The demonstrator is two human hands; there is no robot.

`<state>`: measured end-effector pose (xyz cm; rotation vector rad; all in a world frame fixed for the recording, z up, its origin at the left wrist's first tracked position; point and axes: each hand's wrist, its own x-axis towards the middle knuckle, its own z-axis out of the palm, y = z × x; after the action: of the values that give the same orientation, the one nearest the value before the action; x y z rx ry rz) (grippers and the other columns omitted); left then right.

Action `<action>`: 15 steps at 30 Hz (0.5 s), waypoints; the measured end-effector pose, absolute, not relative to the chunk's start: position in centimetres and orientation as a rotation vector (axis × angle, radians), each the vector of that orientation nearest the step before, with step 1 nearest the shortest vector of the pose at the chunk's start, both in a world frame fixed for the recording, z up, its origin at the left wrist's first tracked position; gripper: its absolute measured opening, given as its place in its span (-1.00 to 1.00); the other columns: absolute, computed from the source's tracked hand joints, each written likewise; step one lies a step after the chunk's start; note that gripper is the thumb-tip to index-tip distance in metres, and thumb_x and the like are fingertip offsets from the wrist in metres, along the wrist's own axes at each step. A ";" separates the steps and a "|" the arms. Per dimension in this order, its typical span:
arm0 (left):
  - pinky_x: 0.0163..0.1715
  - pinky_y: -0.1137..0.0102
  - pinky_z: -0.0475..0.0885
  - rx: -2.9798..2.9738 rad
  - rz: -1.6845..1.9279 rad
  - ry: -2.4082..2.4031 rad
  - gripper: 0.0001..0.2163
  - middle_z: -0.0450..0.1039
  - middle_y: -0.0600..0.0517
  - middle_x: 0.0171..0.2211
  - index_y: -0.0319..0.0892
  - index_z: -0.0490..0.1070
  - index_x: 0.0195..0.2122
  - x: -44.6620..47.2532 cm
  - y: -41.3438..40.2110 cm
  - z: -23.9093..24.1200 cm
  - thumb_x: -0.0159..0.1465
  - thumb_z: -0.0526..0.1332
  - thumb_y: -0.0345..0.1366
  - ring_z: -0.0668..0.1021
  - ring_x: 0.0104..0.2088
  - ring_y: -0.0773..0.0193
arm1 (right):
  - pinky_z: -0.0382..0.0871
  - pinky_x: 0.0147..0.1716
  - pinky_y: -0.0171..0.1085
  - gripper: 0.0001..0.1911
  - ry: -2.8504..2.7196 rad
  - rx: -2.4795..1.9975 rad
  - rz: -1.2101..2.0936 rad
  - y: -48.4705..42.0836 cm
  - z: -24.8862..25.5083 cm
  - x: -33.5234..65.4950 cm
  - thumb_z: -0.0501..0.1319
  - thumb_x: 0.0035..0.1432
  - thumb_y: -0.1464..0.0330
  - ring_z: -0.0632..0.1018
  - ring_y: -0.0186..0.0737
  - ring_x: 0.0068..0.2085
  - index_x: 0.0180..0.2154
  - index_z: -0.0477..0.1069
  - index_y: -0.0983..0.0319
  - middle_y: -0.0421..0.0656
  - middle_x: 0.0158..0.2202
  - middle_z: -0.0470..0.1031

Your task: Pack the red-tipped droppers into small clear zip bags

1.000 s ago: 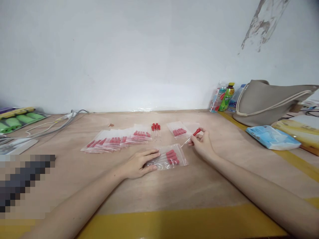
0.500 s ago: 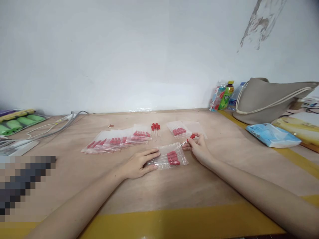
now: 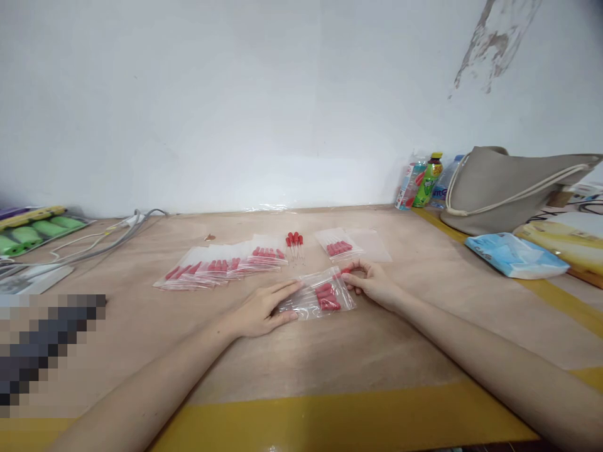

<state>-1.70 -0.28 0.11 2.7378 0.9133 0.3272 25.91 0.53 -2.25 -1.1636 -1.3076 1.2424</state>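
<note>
A small clear zip bag (image 3: 318, 296) with several red-handled pins inside lies on the wooden table in front of me. My left hand (image 3: 262, 311) lies flat, fingers pressing down the bag's left end. My right hand (image 3: 372, 284) is at the bag's right mouth, pinching a red-handled pin (image 3: 346, 271) whose tip goes into the opening. Three loose red-handled pins (image 3: 294, 242) lie just beyond the bag.
A row of filled clear bags (image 3: 221, 265) lies to the left, another filled bag (image 3: 337, 247) and an unfilled bag (image 3: 374, 245) behind. A grey handbag (image 3: 499, 188), bottles (image 3: 426, 182), a blue tissue pack (image 3: 516, 256) stand right; cables (image 3: 103, 242) and a green tray (image 3: 32, 227) left.
My right hand has come down and left from above the table, bringing the red-handled pin to the bag's mouth and into it. My left hand has stayed on the bag.
</note>
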 end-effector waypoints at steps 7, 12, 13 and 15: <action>0.11 0.22 0.18 2.732 0.356 0.906 -0.49 0.06 -0.01 0.20 -0.04 -0.05 0.22 -1.7 -0.2 0.0 0.28 0.02 -0.07 0.22 0.16 0.15 | 0.27 -0.68 -0.42 -0.71 -1.287 -1.197 1.233 1.0 -1.8 24.5 0.37 -0.32 0.29 0.38 -0.44 -0.64 -0.50 0.36 0.26 -0.30 -0.63 0.44; 0.11 0.23 0.18 2.718 0.347 0.920 -0.49 0.07 -0.01 0.20 -0.05 -0.03 0.22 -1.6 -0.3 0.2 0.27 0.03 -0.07 0.22 0.15 0.14 | 0.33 -0.64 -0.36 -0.75 -1.284 -1.213 1.192 1.5 -1.9 23.7 0.35 -0.26 0.27 0.46 -0.32 -0.57 -0.48 0.45 0.28 -0.18 -0.56 0.52; 0.11 0.23 0.18 2.719 0.343 0.922 -0.49 0.08 -0.02 0.19 -0.05 -0.03 0.22 -1.6 -0.3 0.2 0.27 0.03 -0.06 0.23 0.15 0.14 | 0.35 -0.61 -0.34 -0.75 -1.300 -1.217 1.184 1.6 -1.9 23.6 0.34 -0.24 0.26 0.48 -0.29 -0.55 -0.48 0.46 0.29 -0.15 -0.54 0.53; 0.11 0.24 0.18 2.724 0.344 0.919 -0.49 0.08 -0.02 0.19 -0.07 -0.02 0.22 -1.6 -0.3 0.2 0.27 0.03 -0.07 0.23 0.15 0.15 | 0.39 -0.55 -0.29 -0.75 -1.337 -1.231 1.159 1.7 -2.0 23.5 0.33 -0.22 0.24 0.51 -0.24 -0.51 -0.50 0.46 0.30 -0.12 -0.52 0.53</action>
<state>-1.57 -0.29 0.20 2.7241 0.9186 0.3441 23.49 1.69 -2.00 -1.2308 -1.3372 1.1585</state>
